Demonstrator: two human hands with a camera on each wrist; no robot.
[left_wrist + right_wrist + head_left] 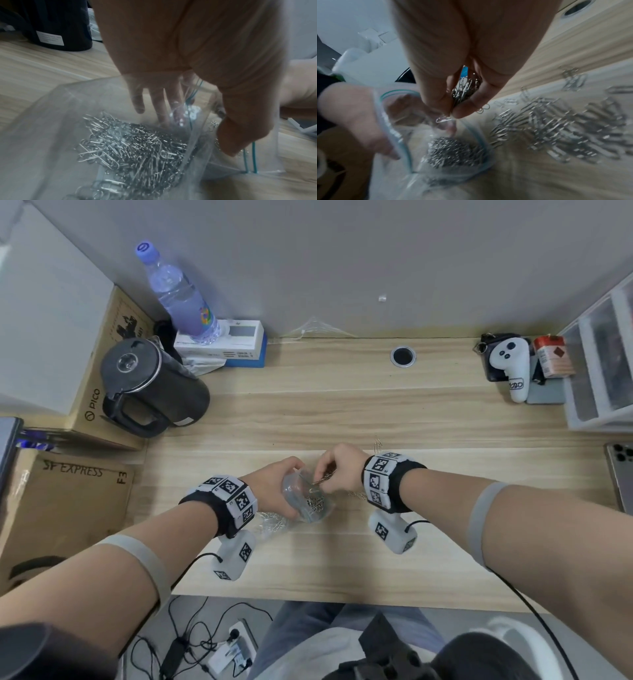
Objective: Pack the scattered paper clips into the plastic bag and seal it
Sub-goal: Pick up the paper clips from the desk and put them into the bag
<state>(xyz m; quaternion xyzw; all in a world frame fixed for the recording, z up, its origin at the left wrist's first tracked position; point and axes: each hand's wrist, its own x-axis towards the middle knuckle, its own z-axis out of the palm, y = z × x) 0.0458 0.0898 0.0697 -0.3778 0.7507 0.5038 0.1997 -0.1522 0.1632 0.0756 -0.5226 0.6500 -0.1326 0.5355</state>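
At the bottom edge of the head view, nearest the lens, sit the person's lap and a tangle of cables on the floor. Above them both forearms reach up to the middle of the wooden desk [342, 412].

Left of centre, the left hand [274, 486] curls round the mouth of the clear plastic bag [308, 501], thumb on one lip and fingers on the other. This probably serves to hold the opening round so clips can drop in. In the left wrist view the fingers [159, 102] show through the plastic, above a heap of paper clips in the bag [130, 146].

Just right of it, the right hand [337, 470] hangs over the mouth, wrist bent down. Its thumb and fingertips pinch a small bunch of clips [464, 88], one poking out below, seemingly about to be let go.

Further right in the right wrist view, the loose paper clips [565, 129] lie on the desk beside the bag. Much remains to gather, and the seal is open.
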